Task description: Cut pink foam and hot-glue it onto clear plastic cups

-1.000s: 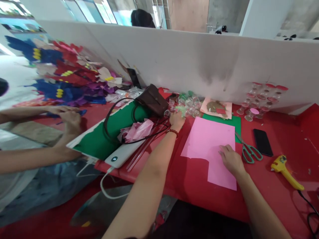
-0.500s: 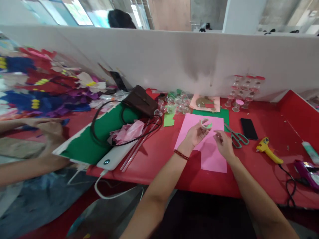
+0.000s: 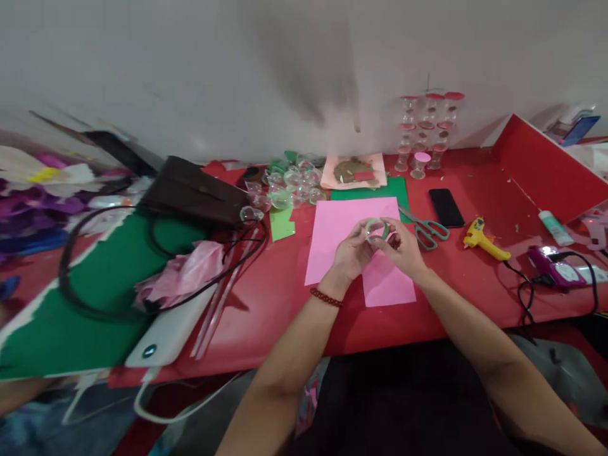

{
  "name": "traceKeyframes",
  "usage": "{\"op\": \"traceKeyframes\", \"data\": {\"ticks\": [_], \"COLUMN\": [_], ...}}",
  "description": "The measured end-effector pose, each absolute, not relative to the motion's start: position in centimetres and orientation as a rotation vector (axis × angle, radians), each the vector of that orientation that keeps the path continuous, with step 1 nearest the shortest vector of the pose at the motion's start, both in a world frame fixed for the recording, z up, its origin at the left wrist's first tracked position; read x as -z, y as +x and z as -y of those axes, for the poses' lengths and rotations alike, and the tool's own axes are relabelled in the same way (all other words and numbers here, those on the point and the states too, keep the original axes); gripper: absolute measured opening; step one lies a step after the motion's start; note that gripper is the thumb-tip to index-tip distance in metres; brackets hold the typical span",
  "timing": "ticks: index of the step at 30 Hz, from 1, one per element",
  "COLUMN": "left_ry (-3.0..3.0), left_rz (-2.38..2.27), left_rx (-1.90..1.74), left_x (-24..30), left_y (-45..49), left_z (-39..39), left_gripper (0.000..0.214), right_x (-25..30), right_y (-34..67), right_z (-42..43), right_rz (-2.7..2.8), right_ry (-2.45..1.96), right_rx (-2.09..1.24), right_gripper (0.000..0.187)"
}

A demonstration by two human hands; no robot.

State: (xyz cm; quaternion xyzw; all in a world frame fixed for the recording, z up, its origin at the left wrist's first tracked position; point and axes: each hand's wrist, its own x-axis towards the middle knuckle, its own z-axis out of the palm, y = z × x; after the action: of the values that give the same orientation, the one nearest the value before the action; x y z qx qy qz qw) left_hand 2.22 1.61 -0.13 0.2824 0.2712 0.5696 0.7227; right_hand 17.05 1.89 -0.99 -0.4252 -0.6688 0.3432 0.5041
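Note:
My left hand (image 3: 352,253), with a brown beaded bracelet at the wrist, holds a small clear plastic cup (image 3: 377,232) with a green rim. From the other side, my right hand (image 3: 403,246) has its fingers closed on the cup's edge. Both hands are above pink paper sheets (image 3: 332,221) that lie over a green sheet (image 3: 396,190). Scissors (image 3: 427,231) with grey-green handles rest just right of the paper. Whether any small piece sits between my right fingers and the rim is hidden.
Clear cups (image 3: 294,183) cluster at the back, near a brown bag (image 3: 194,193). Joined cups (image 3: 422,133) stand by the wall. A black phone (image 3: 446,208), yellow glue gun (image 3: 484,239) and purple power strip (image 3: 560,266) lie rightward. A white power bank (image 3: 173,329) sits left.
My right hand has closed in from beside the cup and now grips its edge along with my left hand. The head view has tilted down and turned right.

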Motion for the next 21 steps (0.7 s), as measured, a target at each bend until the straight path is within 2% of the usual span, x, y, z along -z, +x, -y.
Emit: {"op": "traceKeyframes", "data": {"ticks": [6, 11, 17, 21], "left_ry": [0.775, 1.141, 1.383, 1.296], "left_rz": [-0.662, -0.896, -1.174, -1.241], "left_rx": [-1.267, -1.344, -1.334, -1.28], "left_x": [0.6, 1.3, 1.6, 1.2], "left_y": [3.4, 3.8, 3.7, 3.7], "left_z": [-0.8, -0.9, -1.0, -0.8], "left_gripper": [0.032, 0.043, 0.04, 0.036], "right_x": [1.2, 0.2, -1.0, -0.7], "right_y": [17.3, 17.9, 18.0, 18.2], "right_z": [-1.9, -2.3, -2.2, -2.0], "right_rz": [1.684, 1.927, 2.216, 2.254], "right_ry": [-1.222, -1.533, -1.664, -1.663], "right_rx": [-0.552, -0.299, -0.258, -0.256], "right_gripper": [0.027, 0.018, 0.023, 0.027]}}
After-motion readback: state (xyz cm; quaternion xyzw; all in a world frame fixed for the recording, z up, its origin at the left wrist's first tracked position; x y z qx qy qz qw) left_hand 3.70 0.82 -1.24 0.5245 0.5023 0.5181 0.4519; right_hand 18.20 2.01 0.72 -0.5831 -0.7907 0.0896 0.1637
